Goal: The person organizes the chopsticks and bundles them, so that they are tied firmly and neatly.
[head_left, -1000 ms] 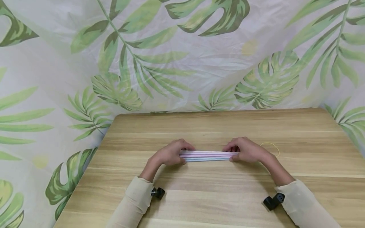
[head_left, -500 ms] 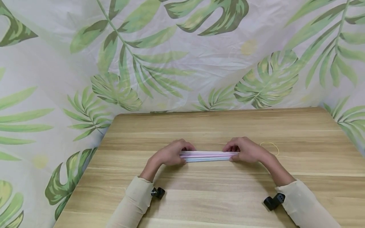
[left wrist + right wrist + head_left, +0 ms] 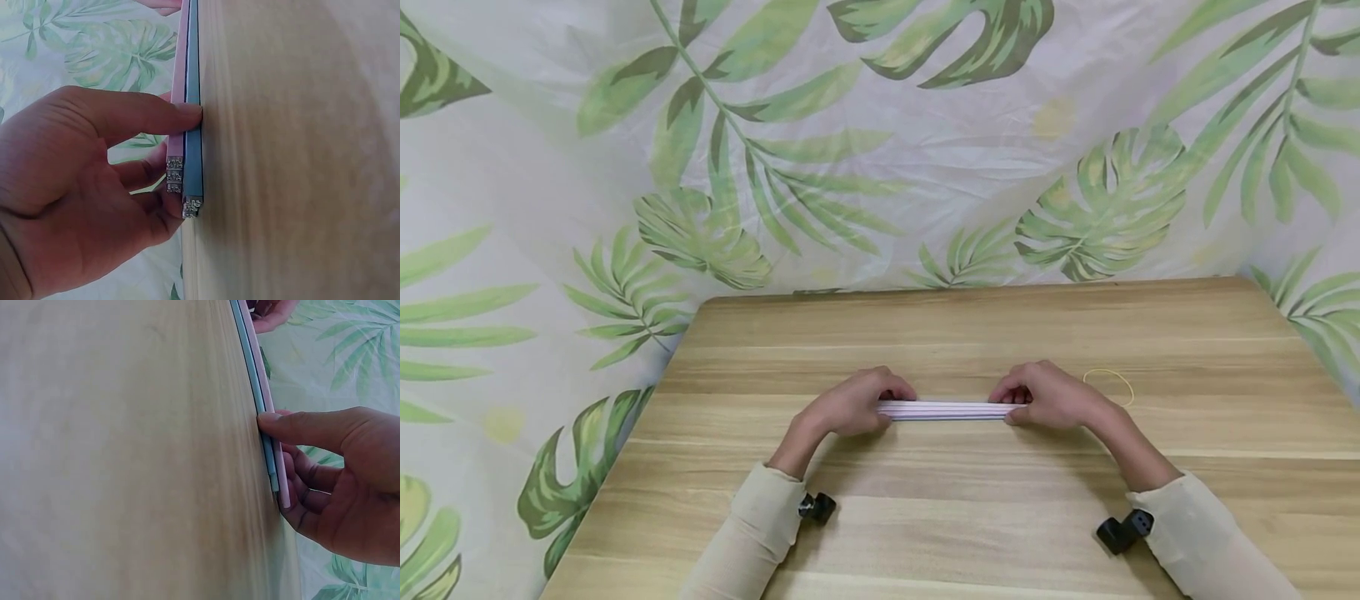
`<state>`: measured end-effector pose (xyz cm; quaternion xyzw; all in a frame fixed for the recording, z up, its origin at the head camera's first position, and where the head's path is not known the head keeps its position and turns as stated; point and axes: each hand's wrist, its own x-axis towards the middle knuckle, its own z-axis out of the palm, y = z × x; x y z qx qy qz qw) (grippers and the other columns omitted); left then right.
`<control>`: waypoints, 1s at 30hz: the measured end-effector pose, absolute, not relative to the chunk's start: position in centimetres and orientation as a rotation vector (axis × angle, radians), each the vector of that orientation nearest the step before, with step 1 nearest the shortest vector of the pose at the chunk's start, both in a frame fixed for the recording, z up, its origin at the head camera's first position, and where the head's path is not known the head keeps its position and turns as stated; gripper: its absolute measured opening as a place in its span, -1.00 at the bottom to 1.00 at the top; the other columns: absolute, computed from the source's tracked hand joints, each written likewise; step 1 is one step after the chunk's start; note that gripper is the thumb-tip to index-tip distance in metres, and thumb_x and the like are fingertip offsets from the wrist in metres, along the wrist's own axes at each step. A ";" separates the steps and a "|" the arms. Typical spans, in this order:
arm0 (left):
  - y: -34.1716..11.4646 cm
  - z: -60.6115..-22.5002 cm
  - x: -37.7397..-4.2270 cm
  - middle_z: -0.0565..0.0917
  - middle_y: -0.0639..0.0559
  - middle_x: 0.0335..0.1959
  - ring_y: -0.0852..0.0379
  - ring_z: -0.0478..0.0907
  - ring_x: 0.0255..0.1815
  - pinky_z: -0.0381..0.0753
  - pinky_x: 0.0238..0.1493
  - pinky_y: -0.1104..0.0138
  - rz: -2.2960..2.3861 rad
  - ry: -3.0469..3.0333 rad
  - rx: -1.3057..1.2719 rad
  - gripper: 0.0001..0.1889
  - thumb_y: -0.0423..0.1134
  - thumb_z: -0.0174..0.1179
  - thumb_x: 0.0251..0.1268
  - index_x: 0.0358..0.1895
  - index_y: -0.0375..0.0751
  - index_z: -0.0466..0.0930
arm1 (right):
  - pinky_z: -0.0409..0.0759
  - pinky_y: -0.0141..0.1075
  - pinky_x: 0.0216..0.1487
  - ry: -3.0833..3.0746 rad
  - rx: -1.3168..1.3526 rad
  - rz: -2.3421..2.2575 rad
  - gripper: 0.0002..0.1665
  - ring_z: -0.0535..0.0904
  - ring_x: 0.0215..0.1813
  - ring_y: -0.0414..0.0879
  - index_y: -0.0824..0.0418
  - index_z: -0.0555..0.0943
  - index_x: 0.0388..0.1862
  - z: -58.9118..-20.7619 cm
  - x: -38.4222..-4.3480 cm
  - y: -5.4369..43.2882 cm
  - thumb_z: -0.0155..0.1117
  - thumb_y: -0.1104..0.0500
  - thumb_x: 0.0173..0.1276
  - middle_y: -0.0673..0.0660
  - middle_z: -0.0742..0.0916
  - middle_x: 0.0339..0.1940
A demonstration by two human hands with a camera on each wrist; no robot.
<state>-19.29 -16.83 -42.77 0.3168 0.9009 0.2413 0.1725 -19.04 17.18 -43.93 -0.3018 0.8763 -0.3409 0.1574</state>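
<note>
A bundle of pink and blue chopsticks (image 3: 951,411) lies level from left to right, low over the table. My left hand (image 3: 850,404) pinches one end, thumb in front and fingers behind. My right hand (image 3: 1051,396) holds the other end the same way. In the left wrist view, pink chopsticks (image 3: 177,140) with silvery patterned ends stand beside blue chopsticks (image 3: 195,162), whose ends reach a little further out. In the right wrist view, the pink ends (image 3: 283,481) extend slightly past the blue ones (image 3: 251,369). Fingers partly hide the bundle.
A thin yellow loop, like a rubber band (image 3: 1105,370), lies on the wooden table (image 3: 970,542) just beyond my right wrist. Black cameras (image 3: 817,507) sit at both cuffs. A leaf-patterned cloth (image 3: 865,167) hangs behind the table's far edge.
The chopstick bundle has turned slightly in my hands: less of the blue shows in the head view and its visible face is narrower. Both hands keep their places and hold.
</note>
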 end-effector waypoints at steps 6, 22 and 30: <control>-16.8 -42.6 -19.2 0.77 0.02 0.00 0.13 0.60 0.01 0.62 0.12 0.20 0.679 2.547 0.887 -0.55 -0.61 0.33 0.20 0.14 -0.18 0.78 | 0.57 -0.39 -0.17 2.538 -0.913 -0.953 -0.79 0.58 -0.24 -0.26 0.13 0.83 -0.12 -43.8 -18.7 17.1 0.54 0.35 0.29 -0.02 0.76 -0.27; -16.3 -42.5 -19.0 0.79 -0.01 0.04 0.12 0.66 0.04 0.65 0.17 0.14 0.670 2.552 0.893 -0.57 -0.60 0.33 0.24 0.14 -0.19 0.78 | 0.60 -0.37 -0.19 2.560 -0.945 -0.931 -0.80 0.58 -0.27 -0.30 0.14 0.80 -0.17 -43.5 -18.0 17.0 0.51 0.38 0.27 -0.04 0.74 -0.33; -15.9 -42.6 -18.6 0.79 0.01 0.01 0.14 0.64 -0.02 0.65 0.12 0.19 0.635 2.575 0.901 -0.58 -0.60 0.34 0.24 0.14 -0.20 0.78 | 0.59 -0.39 -0.21 2.564 -0.954 -0.940 -0.75 0.58 -0.29 -0.33 0.09 0.77 -0.21 -43.5 -17.6 16.9 0.51 0.40 0.23 -0.11 0.74 -0.39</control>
